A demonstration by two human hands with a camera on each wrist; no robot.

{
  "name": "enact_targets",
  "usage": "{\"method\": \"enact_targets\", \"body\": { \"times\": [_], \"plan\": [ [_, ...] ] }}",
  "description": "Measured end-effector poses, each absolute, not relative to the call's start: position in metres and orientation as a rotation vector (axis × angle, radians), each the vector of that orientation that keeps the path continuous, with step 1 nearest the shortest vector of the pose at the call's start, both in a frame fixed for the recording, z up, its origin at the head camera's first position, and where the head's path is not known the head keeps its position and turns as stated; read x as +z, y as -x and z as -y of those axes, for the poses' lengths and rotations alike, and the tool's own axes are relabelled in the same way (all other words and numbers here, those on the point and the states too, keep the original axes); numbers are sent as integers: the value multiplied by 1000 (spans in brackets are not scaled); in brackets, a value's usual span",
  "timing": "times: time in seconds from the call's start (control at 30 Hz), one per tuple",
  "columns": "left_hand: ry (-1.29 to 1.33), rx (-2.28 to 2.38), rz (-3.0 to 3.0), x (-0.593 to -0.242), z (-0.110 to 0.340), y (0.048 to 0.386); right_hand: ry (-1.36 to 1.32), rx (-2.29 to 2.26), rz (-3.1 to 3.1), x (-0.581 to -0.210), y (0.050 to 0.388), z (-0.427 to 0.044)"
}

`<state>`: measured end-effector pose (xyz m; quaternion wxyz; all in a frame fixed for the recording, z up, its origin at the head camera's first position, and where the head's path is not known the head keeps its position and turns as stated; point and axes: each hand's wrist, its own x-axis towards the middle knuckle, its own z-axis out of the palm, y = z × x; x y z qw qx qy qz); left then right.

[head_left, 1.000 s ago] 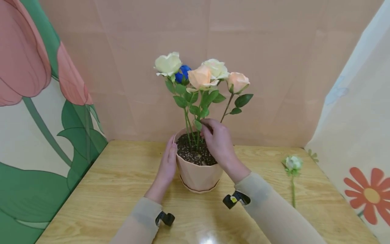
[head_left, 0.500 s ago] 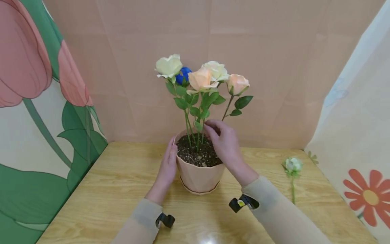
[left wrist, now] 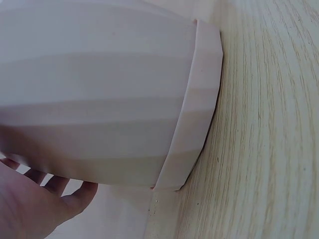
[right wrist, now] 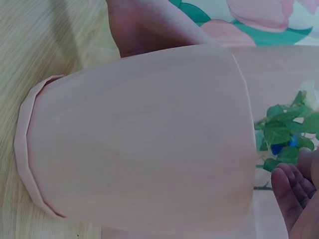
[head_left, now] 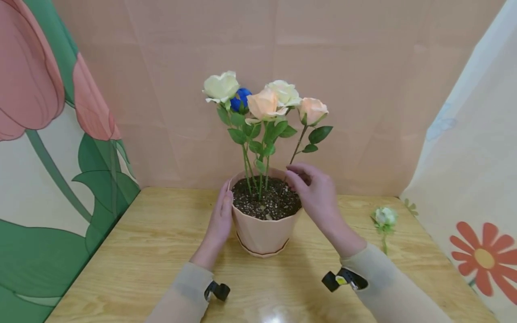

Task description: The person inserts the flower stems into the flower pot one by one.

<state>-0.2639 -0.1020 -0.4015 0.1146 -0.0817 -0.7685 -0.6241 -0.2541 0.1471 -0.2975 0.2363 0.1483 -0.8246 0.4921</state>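
In the head view, a pale pink flowerpot (head_left: pixel 264 235) of dark soil (head_left: pixel 278 197) stands on its saucer (head_left: pixel 262 255), with several artificial roses upright in it. My left hand (head_left: pixel 221 215) rests along the pot's left side, its fingers extended against the wall. Above the right part of the soil, my right hand (head_left: pixel 317 193) has thumb and forefinger close together at the brown stem (head_left: pixel 298 143) of the right-hand peach rose (head_left: pixel 313 111). Whether they pinch that stem is unclear. The right wrist view shows my fingers (right wrist: pixel 284 191) bent beside the stems.
A white flower with a green stem (head_left: pixel 384 217) lies on the wooden table (head_left: pixel 169 251) to the right. Other roses in the pot are a front peach one (head_left: pixel 264 105), two cream ones (head_left: pixel 221 87) and a blue one (head_left: pixel 241 98). Printed cloths hang behind and at both sides.
My right hand has moved right, from the central stems to the right-hand peach rose's stem. My left hand has stayed on the pot. The roses hold their places.
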Motion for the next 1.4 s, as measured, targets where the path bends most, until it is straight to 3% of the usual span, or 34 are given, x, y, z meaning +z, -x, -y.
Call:
{"method": "enact_targets", "body": {
  "times": [1.4],
  "plan": [
    [235, -1833, 2243, -402, 102, 262, -232, 929, 2510, -341, 222, -291]
  ]
}}
